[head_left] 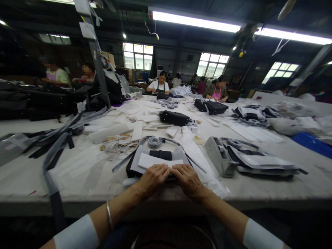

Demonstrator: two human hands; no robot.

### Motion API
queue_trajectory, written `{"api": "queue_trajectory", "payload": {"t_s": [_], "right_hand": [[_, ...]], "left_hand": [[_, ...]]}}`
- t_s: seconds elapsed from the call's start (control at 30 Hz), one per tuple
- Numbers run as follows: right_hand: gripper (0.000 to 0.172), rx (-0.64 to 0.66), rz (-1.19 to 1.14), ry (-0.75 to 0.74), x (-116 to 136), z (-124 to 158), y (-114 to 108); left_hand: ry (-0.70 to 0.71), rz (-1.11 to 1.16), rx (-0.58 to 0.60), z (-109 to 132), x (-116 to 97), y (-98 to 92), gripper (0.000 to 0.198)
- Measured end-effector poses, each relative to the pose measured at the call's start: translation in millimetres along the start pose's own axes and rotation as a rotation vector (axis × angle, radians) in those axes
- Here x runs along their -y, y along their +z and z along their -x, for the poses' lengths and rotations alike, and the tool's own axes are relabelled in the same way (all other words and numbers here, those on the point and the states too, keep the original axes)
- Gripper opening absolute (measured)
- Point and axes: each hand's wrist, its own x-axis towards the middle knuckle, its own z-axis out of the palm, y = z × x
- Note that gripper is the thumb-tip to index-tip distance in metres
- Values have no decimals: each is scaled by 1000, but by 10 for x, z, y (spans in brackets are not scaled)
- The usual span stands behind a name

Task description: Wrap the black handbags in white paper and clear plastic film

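Observation:
A black bag [155,155] wrapped in grey plastic lies flat near the table's front edge, with a white paper sheet [158,160] on top of it. My left hand [152,178] and my right hand [188,180] rest side by side on the near edge of the bag and sheet. Their fingers are bent and pressed down, fingertips touching the paper. A coiled grey strap [154,141] lies just behind the bag.
A grey tape dispenser [220,156] stands to the right, beside wrapped flat pieces [267,162]. Black straps [59,138] trail off the left edge. Another black bag [174,118] and white papers lie further back. Several people work at the far end. A blue tray [312,143] sits far right.

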Motion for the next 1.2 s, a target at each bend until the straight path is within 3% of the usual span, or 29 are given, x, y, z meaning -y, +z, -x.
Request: {"api": "queue_trajectory", "payload": {"t_s": [0.17, 0.37, 0.53, 0.9, 1.2], "right_hand": [[31, -2, -13, 23, 23, 12, 31], [31, -26, -11, 31, 64, 38, 69], [34, -72, 45, 38, 91, 72, 113], [36, -56, 115, 31, 105, 69, 115], [34, -54, 191, -5, 53, 56, 192]], "left_hand": [[-54, 35, 2, 2, 68, -2, 21], [-71, -54, -35, 93, -136, 115, 33], [-48, -137, -1, 30, -254, 166, 37], [26, -148, 6, 2, -118, 103, 37], [-40, -153, 54, -52, -218, 161, 35]]}}
